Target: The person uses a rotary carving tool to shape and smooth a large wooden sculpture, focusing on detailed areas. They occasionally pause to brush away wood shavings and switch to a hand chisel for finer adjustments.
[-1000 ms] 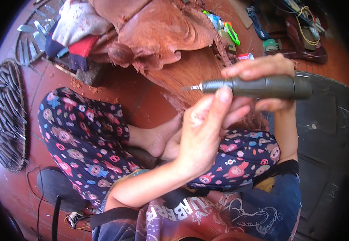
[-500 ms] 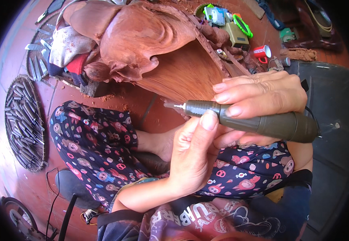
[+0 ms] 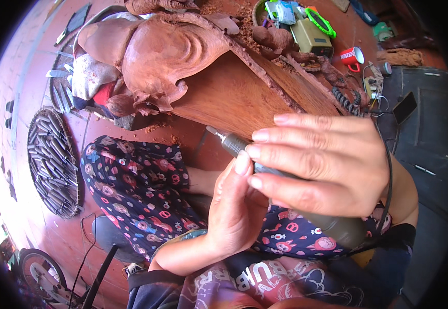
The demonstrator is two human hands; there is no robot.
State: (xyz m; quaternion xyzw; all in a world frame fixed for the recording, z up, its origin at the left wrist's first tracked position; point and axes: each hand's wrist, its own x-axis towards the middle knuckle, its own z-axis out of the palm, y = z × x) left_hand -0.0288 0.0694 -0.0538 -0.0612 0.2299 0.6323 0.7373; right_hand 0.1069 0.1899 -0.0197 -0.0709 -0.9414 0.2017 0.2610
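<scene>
My right hand (image 3: 322, 165) grips the dark grey body of a handheld rotary tool (image 3: 237, 147), whose thin metal tip points up-left toward the carving. My left hand (image 3: 237, 211) comes up from below and rests its fingertip on the tool's front end. A large reddish-brown wood carving (image 3: 177, 56) with rounded, folded shapes lies just beyond the tool tip. My legs in dark patterned trousers (image 3: 136, 190) are folded under the hands.
A round woven tray (image 3: 54, 165) holding several chisels lies on the red floor at left. A red mug (image 3: 352, 55), a small box and green tools sit behind the carving. A dark cord runs down the right side near a dark mat (image 3: 425, 134).
The view has tilted down and closer; the tool and both hands now sit lower and larger. My right hand has slid along the tool, which now angles down to the right.
</scene>
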